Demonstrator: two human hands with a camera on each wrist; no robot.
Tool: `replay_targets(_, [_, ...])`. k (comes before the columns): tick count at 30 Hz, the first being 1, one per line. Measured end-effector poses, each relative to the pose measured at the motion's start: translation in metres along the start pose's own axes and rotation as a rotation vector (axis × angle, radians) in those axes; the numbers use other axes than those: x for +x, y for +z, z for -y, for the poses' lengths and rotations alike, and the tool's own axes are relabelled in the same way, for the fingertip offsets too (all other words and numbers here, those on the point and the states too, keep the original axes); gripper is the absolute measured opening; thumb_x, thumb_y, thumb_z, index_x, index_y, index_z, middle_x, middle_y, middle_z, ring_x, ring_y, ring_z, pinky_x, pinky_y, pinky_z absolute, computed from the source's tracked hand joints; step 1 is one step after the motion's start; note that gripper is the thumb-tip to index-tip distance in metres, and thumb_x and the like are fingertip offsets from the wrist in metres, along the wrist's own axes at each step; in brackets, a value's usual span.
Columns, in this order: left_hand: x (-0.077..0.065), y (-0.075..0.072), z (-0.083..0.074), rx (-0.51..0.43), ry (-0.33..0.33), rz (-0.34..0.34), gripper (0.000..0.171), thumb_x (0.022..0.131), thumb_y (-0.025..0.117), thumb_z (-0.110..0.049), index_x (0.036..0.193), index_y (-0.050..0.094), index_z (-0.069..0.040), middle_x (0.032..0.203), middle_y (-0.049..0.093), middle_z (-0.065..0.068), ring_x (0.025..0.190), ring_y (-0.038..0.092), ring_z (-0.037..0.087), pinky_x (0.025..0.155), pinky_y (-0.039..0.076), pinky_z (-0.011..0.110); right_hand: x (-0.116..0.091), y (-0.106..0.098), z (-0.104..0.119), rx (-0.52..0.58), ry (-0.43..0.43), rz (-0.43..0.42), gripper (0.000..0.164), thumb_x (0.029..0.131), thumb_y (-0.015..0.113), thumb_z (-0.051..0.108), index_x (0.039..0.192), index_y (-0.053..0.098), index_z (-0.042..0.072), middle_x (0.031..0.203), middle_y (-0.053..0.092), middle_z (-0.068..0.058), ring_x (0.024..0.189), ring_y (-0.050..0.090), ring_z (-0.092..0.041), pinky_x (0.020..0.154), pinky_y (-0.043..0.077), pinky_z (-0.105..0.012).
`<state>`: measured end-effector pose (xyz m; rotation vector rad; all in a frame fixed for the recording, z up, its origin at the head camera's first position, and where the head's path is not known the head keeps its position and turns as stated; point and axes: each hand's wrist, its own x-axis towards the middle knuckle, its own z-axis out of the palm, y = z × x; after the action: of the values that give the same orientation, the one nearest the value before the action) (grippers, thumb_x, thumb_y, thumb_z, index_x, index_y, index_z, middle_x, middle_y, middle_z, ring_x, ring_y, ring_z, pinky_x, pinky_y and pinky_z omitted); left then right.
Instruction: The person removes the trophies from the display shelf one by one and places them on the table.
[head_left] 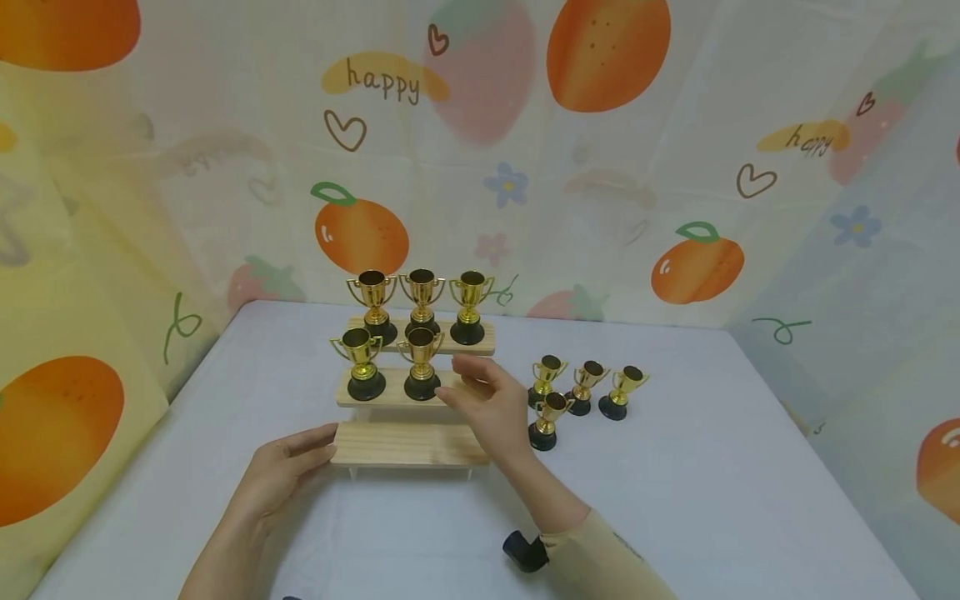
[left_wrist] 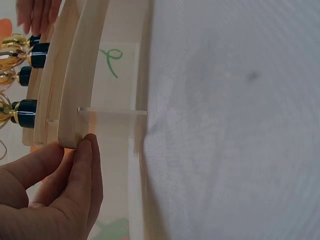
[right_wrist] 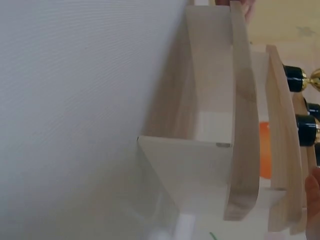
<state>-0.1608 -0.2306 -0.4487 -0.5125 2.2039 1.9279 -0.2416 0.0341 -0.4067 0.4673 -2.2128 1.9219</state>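
Note:
A three-tier wooden display stand [head_left: 408, 446] with clear supports stands on the table. My left hand [head_left: 288, 467] pinches the left end of its lowest board [left_wrist: 75, 85], thumb on one face and fingers on the other. Over the right end of the middle board [head_left: 390, 398] is my right hand [head_left: 495, 412], its fingers loosely extended and nothing visible between them. Its thumb tip is right beside the black base of a small gold trophy cup [head_left: 422, 358]. Another trophy cup [head_left: 362, 358] stands left of that one. Three more line the top board [head_left: 487, 340], including the rightmost cup [head_left: 469, 300].
Several more gold trophy cups stand grouped on the white table [head_left: 720, 483] right of the stand, one of them the front cup [head_left: 551, 417]. A black object [head_left: 525, 552] shows beside the right sleeve. Fruit-printed cloth [head_left: 480, 192] hangs behind and along the sides.

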Motion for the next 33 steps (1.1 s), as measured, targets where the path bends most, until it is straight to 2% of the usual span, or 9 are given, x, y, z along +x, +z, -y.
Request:
replay_targets(5, [0.001, 0.001, 0.000, 0.005, 0.004, 0.000, 0.055, 0.096, 0.064, -0.018, 0.144, 0.046, 0.002, 0.153, 0.043, 0.022, 0.098, 0.060, -0.012, 0.087, 0.054, 0.007, 0.005, 0.009, 0.000, -0.021, 0.009, 0.003, 0.039, 0.075, 0.086, 0.015, 0.111, 0.073, 0.012, 0.113, 0.075, -0.004, 0.108, 0.069, -0.018, 0.095, 0.059, -0.026])
replay_targets(12, [0.000, 0.001, 0.000, 0.003, -0.002, 0.005, 0.055, 0.096, 0.064, -0.018, 0.144, 0.046, 0.002, 0.154, 0.042, 0.022, 0.098, 0.059, -0.012, 0.088, 0.054, 0.007, 0.008, 0.015, 0.001, -0.078, 0.016, 0.007, 0.038, 0.074, 0.087, 0.019, 0.109, 0.074, 0.017, 0.111, 0.076, -0.004, 0.106, 0.069, -0.019, 0.094, 0.059, -0.032])
replay_targets(18, [0.000, 0.001, 0.000, -0.005, -0.001, 0.003, 0.055, 0.096, 0.064, -0.017, 0.144, 0.045, 0.002, 0.154, 0.041, 0.022, 0.096, 0.059, -0.013, 0.087, 0.054, 0.006, 0.012, 0.021, 0.001, -0.103, 0.011, 0.035, 0.041, 0.074, 0.087, 0.018, 0.112, 0.073, 0.010, 0.112, 0.075, -0.009, 0.107, 0.069, -0.022, 0.097, 0.059, -0.039])
replay_targets(21, [0.000, 0.001, 0.000, -0.015, -0.002, 0.002, 0.055, 0.096, 0.064, -0.016, 0.144, 0.045, 0.003, 0.155, 0.041, 0.022, 0.095, 0.059, -0.014, 0.087, 0.054, 0.007, 0.014, 0.024, 0.001, -0.119, 0.006, 0.056, 0.041, 0.074, 0.087, 0.016, 0.111, 0.073, 0.010, 0.112, 0.075, -0.008, 0.107, 0.070, -0.022, 0.098, 0.058, -0.040])
replay_targets(24, [0.000, 0.001, 0.000, -0.016, -0.003, 0.004, 0.055, 0.097, 0.063, -0.016, 0.144, 0.045, 0.003, 0.155, 0.040, 0.022, 0.096, 0.059, -0.013, 0.087, 0.054, 0.007, 0.015, 0.027, 0.001, -0.140, -0.005, 0.071, 0.039, 0.074, 0.086, 0.015, 0.110, 0.073, 0.011, 0.110, 0.076, -0.006, 0.106, 0.070, -0.021, 0.098, 0.059, -0.038])
replay_targets(33, [0.000, 0.002, -0.001, -0.006, -0.005, 0.005, 0.055, 0.096, 0.064, -0.018, 0.144, 0.045, 0.003, 0.155, 0.041, 0.023, 0.097, 0.059, -0.012, 0.088, 0.054, 0.007, 0.016, 0.033, -0.002, -0.200, -0.054, 0.064, 0.034, 0.077, 0.084, 0.012, 0.108, 0.072, 0.005, 0.108, 0.076, -0.010, 0.103, 0.072, -0.022, 0.095, 0.060, -0.035])
